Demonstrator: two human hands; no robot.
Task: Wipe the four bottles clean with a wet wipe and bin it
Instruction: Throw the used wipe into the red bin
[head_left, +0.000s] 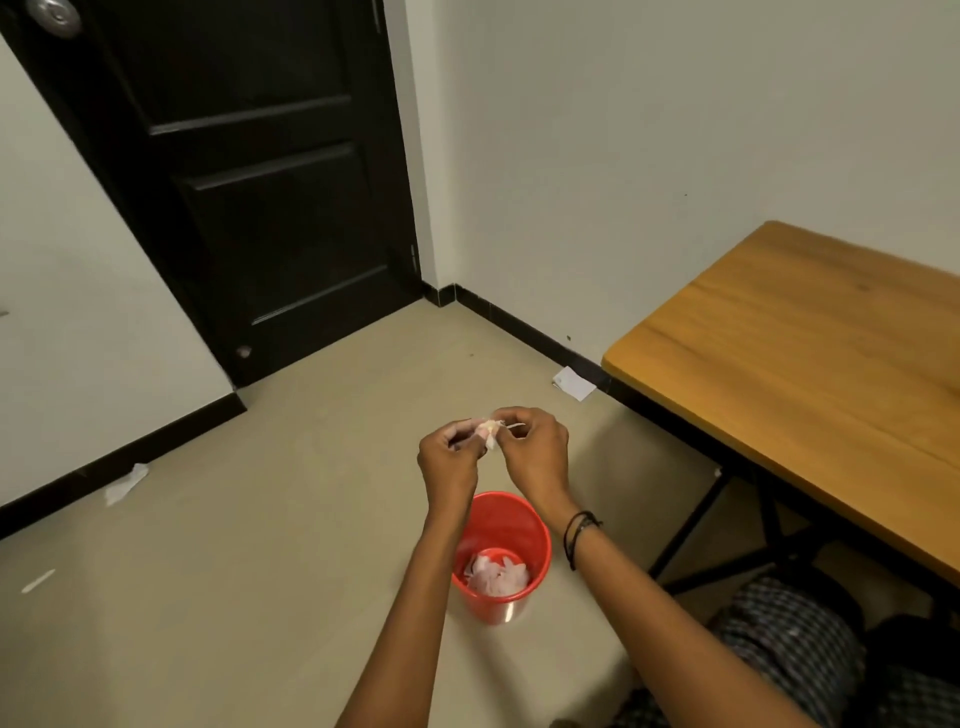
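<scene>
white crumpled wet wipe (489, 430) pinched between both hands (496, 452) above red bin (511, 525).

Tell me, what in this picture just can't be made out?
- Bottles: none in the head view, so their cleanliness is unknown.
- Wet wipe: crumpled between left hand and right hand; fingers hide most.
- Red bin: left forearm covers part; contents blurred.
- Table: cut off by right edge.

A small crumpled white wipe (490, 431) is pinched between both hands, held above the floor. Below it stands a red bin (535, 530), upright, with used pale wipes (496, 574) inside.
</scene>
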